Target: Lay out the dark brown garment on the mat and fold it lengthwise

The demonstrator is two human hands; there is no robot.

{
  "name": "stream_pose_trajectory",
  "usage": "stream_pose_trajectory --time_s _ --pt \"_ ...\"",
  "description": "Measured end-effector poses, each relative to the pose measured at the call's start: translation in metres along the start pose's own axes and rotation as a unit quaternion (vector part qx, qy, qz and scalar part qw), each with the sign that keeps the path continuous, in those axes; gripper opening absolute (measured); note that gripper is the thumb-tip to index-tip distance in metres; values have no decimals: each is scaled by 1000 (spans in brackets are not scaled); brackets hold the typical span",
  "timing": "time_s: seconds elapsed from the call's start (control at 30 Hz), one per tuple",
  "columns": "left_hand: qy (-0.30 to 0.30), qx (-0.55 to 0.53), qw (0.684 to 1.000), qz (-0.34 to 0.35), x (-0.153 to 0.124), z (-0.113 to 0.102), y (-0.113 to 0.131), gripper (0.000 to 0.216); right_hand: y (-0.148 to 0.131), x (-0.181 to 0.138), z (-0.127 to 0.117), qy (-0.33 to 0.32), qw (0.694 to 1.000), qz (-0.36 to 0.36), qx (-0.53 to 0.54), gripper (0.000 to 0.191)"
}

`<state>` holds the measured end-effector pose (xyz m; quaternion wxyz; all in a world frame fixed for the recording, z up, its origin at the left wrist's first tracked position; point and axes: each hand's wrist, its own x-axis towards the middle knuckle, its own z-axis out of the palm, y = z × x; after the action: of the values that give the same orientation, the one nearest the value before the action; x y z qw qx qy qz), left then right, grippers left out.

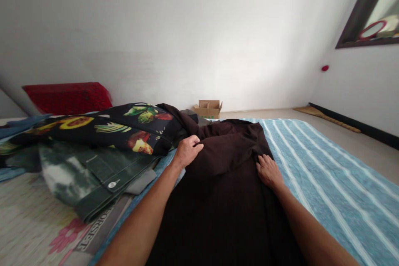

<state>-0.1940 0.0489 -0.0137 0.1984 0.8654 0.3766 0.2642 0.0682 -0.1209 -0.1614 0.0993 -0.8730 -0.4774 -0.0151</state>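
Note:
A dark brown garment lies spread over the bed, rumpled toward its far end and running down to the bottom of the view. What kind of garment it is, I cannot tell. At its left edge, my left hand is closed on the cloth, thumb and fingers pinching a fold. My right hand grips the right edge, with the fingertips curled over the fabric. Just left of my left hand lies a black garment with a fruit print. Under that is a dark green mottled garment with a metal button.
A blue striped sheet covers the right side. A light floral cover lies at left. Against the white wall stand an opened cardboard box and a red object. A rolled mat lies at far right.

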Motion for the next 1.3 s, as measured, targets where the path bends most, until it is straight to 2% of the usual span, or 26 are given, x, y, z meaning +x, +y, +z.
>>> stream_pose_trajectory --time_s 0.07,0.23,0.37,0.5,0.6,0.7,0.73,0.8,0.87,0.9,0.93,1.03,1.1,1.2,1.3 --pt "-28 56 998 19 3 -11 5 15 -1 0 -1 2 1000 0 2 47" --pt "-139 265 949 -98 0 -15 -9 16 -5 -1 -3 6 1000 9 5 48" --pt "-177 301 927 -139 -3 -8 -17 15 -8 0 -4 9 1000 14 10 48" --pt "-191 300 926 -129 11 1 -13 20 -10 0 -4 12 1000 18 16 47" --pt "-191 264 936 -137 26 8 -14 22 -11 1 -4 15 999 21 24 48" --pt "-227 218 939 -137 30 8 -20 17 -12 1 -4 18 999 24 33 48" --pt "-248 177 943 -135 30 5 -23 18 -12 1 -4 19 999 25 36 48" --pt "-282 22 948 -147 29 -5 -29 23 -13 2 -4 21 999 26 41 48" --pt "-295 -129 931 -175 31 -14 -35 32 -13 2 -4 23 998 27 46 48" --pt "-294 -151 925 -185 34 -18 -38 33 -13 2 -4 24 998 28 48 47" --pt "-292 -111 931 -190 37 -20 -40 30 -13 3 -4 26 998 30 49 47" --pt "-263 133 940 -171 45 -14 -40 23 -13 3 -4 29 998 34 55 47" --pt "-206 242 938 -137 43 -2 -30 16 -13 3 -4 32 997 34 58 47" --pt "-138 285 949 -13 28 25 1 11 -13 2 -5 38 997 32 62 47" --pt "-182 241 948 98 7 64 47 12 -13 2 -4 41 996 33 65 47"
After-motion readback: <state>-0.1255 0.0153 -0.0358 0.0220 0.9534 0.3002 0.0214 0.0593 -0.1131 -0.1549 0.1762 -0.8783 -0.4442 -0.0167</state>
